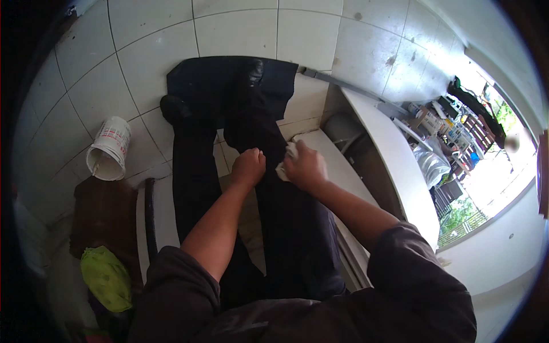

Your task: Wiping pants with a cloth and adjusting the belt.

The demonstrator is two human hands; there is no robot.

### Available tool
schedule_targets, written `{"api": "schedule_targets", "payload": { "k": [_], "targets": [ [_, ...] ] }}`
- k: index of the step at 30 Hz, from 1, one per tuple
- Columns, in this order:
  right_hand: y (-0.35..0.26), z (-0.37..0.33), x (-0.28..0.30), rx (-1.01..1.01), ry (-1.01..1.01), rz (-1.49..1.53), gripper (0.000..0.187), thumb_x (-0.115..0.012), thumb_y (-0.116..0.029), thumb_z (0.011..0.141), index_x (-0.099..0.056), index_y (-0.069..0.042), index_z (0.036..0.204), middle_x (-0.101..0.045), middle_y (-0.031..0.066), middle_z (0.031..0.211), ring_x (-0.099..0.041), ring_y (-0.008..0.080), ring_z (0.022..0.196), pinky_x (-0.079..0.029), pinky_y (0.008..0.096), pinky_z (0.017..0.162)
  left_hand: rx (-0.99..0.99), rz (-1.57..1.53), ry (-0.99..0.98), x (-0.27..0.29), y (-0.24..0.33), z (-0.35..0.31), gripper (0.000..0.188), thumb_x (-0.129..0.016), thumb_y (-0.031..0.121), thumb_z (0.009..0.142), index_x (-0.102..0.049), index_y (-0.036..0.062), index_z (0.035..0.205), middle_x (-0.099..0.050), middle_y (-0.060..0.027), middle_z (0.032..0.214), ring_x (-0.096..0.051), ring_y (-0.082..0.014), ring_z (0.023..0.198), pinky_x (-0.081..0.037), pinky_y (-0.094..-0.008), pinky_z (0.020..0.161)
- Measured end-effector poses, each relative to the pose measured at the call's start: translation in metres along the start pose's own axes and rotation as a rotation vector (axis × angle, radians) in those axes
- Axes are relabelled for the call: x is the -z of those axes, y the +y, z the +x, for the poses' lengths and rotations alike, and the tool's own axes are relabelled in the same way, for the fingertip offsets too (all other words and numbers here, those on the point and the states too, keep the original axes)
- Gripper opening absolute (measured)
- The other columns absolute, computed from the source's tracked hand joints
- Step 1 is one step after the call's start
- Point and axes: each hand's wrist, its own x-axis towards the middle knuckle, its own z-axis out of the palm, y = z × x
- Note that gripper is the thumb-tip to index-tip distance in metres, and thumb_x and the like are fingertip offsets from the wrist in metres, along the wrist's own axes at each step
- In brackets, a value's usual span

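My right hand is closed around a crumpled white cloth, pressed against a black surface in front of my right knee. My left hand is curled into a closed grip at the left side of that same black item. Whether it is a separate thing or part of my trouser leg, I cannot tell. Below my hands my legs stretch forward in black trousers. One black shoe is at the mat's left edge; another dark shoe rests on the dark mat.
On the left, a white bucket lies tipped with its mouth toward me. Nearer are a brown covered piece and a lime-green bag. A white-edged cabinet stands to my right, before a cluttered windowsill. Pale tiles lie ahead.
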Motion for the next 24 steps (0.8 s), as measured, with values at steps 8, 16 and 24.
{"api": "schedule_targets", "payload": {
  "k": [8, 16, 24],
  "targets": [
    [-0.029, -0.03, 0.039, 0.212, -0.176, -0.146, 0.033, -0.064, -0.031, 0.079, -0.052, -0.004, 0.094, -0.065, 0.0213, 0.086, -0.064, 0.0418, 0.079, -0.051, 0.0509, 0.069, -0.04, -0.015, -0.028, -0.013, 0.008, 0.007, 0.027, -0.049, 0.025, 0.091, -0.063, 0.0031, 0.084, -0.065, -0.0191, 0.09, -0.063, -0.0387, 0.086, -0.052, -0.0493, 0.075],
    [0.015, -0.042, 0.024, 0.452, -0.165, -0.249, 0.033, -0.065, -0.03, 0.076, -0.051, -0.007, 0.094, -0.064, 0.0178, 0.082, -0.064, 0.0377, 0.074, -0.051, 0.0494, 0.064, -0.022, -0.015, -0.031, -0.023, 0.013, 0.016, 0.027, -0.05, 0.025, 0.091, -0.065, 0.004, 0.085, -0.067, -0.0182, 0.091, -0.064, -0.0379, 0.086, -0.053, -0.0491, 0.075],
    [0.015, 0.023, 0.011, 0.245, -0.087, -0.413, 0.033, -0.062, -0.034, 0.08, -0.054, -0.005, 0.094, -0.066, 0.0219, 0.08, -0.065, 0.041, 0.077, -0.052, 0.0515, 0.069, -0.054, 0.032, -0.096, -0.019, 0.021, 0.02, 0.026, -0.049, 0.024, 0.09, -0.065, 0.0042, 0.085, -0.067, -0.018, 0.092, -0.064, -0.038, 0.088, -0.053, -0.0497, 0.075]
  ]
}}
